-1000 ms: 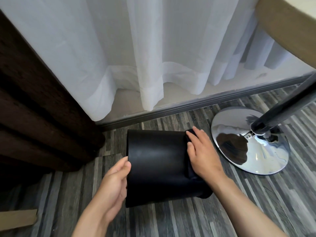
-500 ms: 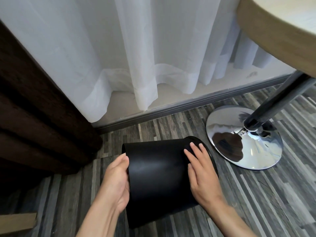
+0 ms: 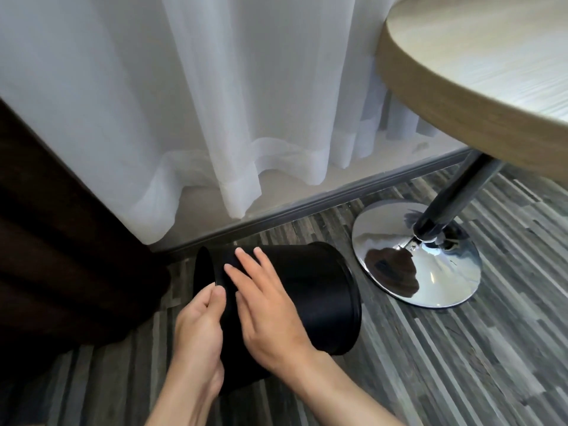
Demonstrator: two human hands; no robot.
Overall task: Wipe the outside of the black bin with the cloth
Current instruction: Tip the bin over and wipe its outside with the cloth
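Observation:
The black bin (image 3: 310,296) lies on its side on the striped floor, its rimmed open end turned to the right. My left hand (image 3: 199,327) grips the bin's left end, thumb on top of the edge. My right hand (image 3: 267,309) lies flat on the bin's upper side near that same end, fingers spread. The cloth (image 3: 220,273) is dark like the bin and shows only as a faint fold under my right fingers; most of it is hidden by the hand.
A round chrome table base (image 3: 424,259) with a dark pole (image 3: 455,192) stands just right of the bin. The wooden tabletop (image 3: 476,72) overhangs at upper right. A white curtain (image 3: 215,103) hangs behind, with a dark brown drape (image 3: 61,241) on the left.
The bin has swung so its rim points right. My right hand slid along its side from the right end to the left end. My left hand closed on the left edge.

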